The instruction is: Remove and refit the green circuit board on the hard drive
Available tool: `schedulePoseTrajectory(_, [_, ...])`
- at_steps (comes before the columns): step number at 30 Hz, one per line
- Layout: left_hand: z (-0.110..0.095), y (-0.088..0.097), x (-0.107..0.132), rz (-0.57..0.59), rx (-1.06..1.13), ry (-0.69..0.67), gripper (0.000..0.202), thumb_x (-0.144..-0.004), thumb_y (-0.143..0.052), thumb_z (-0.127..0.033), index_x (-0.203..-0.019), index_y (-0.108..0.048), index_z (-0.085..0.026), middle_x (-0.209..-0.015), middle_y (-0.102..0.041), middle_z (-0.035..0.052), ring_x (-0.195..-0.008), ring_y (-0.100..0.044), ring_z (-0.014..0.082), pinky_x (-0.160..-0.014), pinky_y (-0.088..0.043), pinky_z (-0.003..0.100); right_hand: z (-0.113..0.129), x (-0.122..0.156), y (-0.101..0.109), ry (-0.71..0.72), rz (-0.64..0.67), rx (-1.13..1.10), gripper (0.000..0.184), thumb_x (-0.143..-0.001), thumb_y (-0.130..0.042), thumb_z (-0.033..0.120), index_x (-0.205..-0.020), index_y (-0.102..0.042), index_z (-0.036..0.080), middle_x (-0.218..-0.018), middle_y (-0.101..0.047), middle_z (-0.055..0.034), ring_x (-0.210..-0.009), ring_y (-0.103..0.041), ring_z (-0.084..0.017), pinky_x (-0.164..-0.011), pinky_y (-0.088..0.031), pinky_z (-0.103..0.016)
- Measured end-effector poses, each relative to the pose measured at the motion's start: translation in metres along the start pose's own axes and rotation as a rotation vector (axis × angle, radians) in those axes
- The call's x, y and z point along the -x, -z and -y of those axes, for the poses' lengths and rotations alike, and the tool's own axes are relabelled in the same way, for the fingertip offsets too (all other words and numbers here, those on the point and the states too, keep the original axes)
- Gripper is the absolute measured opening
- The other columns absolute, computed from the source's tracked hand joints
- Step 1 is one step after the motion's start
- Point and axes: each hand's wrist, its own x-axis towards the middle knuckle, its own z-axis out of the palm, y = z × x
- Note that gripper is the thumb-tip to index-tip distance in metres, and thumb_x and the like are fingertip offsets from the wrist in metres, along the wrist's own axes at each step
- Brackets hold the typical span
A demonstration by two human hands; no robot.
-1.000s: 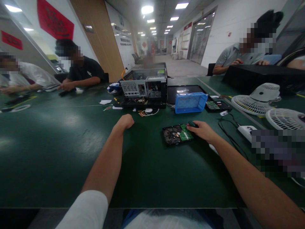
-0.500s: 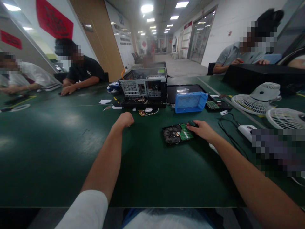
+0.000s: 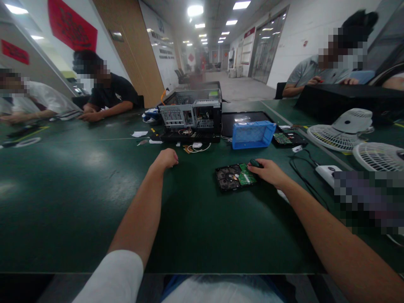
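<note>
A hard drive [image 3: 229, 179] lies on the table with its green circuit board facing up. Just at its right edge, my right hand [image 3: 268, 171] is closed around the dark green handle of what looks like a screwdriver [image 3: 255, 163]; the shaft does not show. To the left of the drive and apart from it, my left hand [image 3: 167, 158] is curled closed low over the table. Whatever its fingers pinch, if anything, is hidden.
An opened computer case [image 3: 189, 115] stands at the back centre. Right of it are a blue plastic bin [image 3: 252, 135] and another drive with a green board [image 3: 288, 139]. White fans [image 3: 330, 136] and a power strip [image 3: 328, 172] lie rightward. Several people sit around the table.
My left hand has turned slightly, showing more of its curled fingers. My right hand and the hard drive stay put. A person at the far left has drawn their hands together.
</note>
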Motion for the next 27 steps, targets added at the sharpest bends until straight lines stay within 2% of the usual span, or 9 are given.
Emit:
schedulePoseTrajectory(4, [0.003, 0.004, -0.001, -0.017, -0.002, -0.008, 0.007, -0.075, -0.077, -0.019, -0.081, -0.075, -0.019, -0.087, -0.076, 0.0086, -0.081, -0.071, 0.0216, -0.077, -0.053, 0.029, 0.002, 0.002, 0.0, 0.005, -0.01, 0.003, 0.038, -0.083, -0.068, 0.053, -0.1, -0.075, 0.02, -0.079, -0.072, -0.003, -0.069, -0.061, -0.018, -0.056, -0.042, -0.026])
schedulePoseTrajectory(8, [0.005, 0.013, 0.0, -0.127, 0.001, -0.016, 0.01, -0.079, -0.073, -0.023, -0.088, -0.075, -0.018, -0.094, -0.076, 0.01, -0.089, -0.07, 0.0239, -0.083, -0.052, 0.032, 0.003, 0.003, 0.0, 0.01, -0.006, 0.02, 0.038, -0.083, -0.068, 0.053, -0.098, -0.074, 0.019, -0.072, -0.069, -0.0019, -0.063, -0.057, -0.016, -0.053, -0.039, -0.026])
schedulePoseTrajectory(11, [0.003, 0.017, 0.003, -0.185, 0.028, -0.03, 0.011, -0.081, -0.071, -0.024, -0.089, -0.074, -0.018, -0.09, -0.075, 0.0086, -0.085, -0.069, 0.0223, -0.08, -0.051, 0.031, 0.004, 0.003, 0.001, 0.007, -0.002, 0.018, 0.038, -0.083, -0.068, 0.054, -0.099, -0.074, 0.019, -0.071, -0.068, -0.001, -0.061, -0.056, -0.015, -0.052, -0.038, -0.026])
schedulePoseTrajectory(14, [-0.005, 0.018, 0.007, -0.165, 0.092, -0.066, 0.012, -0.082, -0.07, -0.027, -0.09, -0.074, -0.018, -0.086, -0.075, 0.0069, -0.08, -0.068, 0.02, -0.075, -0.05, 0.028, 0.005, 0.004, 0.001, 0.004, 0.002, 0.008, 0.038, -0.083, -0.068, 0.054, -0.098, -0.073, 0.019, -0.072, -0.068, -0.0012, -0.062, -0.057, -0.016, -0.053, -0.038, -0.025])
schedulePoseTrajectory(20, [-0.037, 0.018, 0.019, -0.059, 0.317, -0.237, 0.018, -0.086, -0.068, -0.034, -0.091, -0.072, -0.017, -0.076, -0.071, 0.0033, -0.071, -0.067, 0.0163, -0.064, -0.047, 0.025, 0.004, 0.004, 0.001, -0.002, 0.011, -0.011, 0.039, -0.083, -0.068, 0.052, -0.102, -0.074, 0.019, -0.079, -0.072, -0.0021, -0.068, -0.06, -0.017, -0.056, -0.042, -0.025])
schedulePoseTrajectory(24, [-0.072, 0.016, 0.034, 0.045, 0.481, -0.375, 0.023, -0.088, -0.067, -0.037, -0.092, -0.071, -0.015, -0.075, -0.069, 0.0032, -0.069, -0.066, 0.0147, -0.062, -0.048, 0.024, 0.003, 0.003, 0.003, -0.015, -0.003, 0.01, 0.041, -0.082, -0.069, 0.057, -0.098, -0.075, 0.019, -0.085, -0.074, -0.0037, -0.073, -0.064, -0.019, -0.057, -0.043, -0.026])
schedulePoseTrajectory(27, [-0.098, 0.008, 0.045, 0.111, 0.52, -0.436, 0.022, -0.088, -0.068, -0.037, -0.09, -0.07, -0.015, -0.075, -0.069, 0.0035, -0.067, -0.065, 0.0139, -0.061, -0.049, 0.024, 0.005, 0.004, 0.004, -0.054, -0.002, 0.057, 0.048, -0.078, -0.07, 0.064, -0.092, -0.074, 0.018, -0.08, -0.073, -0.0041, -0.07, -0.063, -0.019, -0.055, -0.042, -0.026])
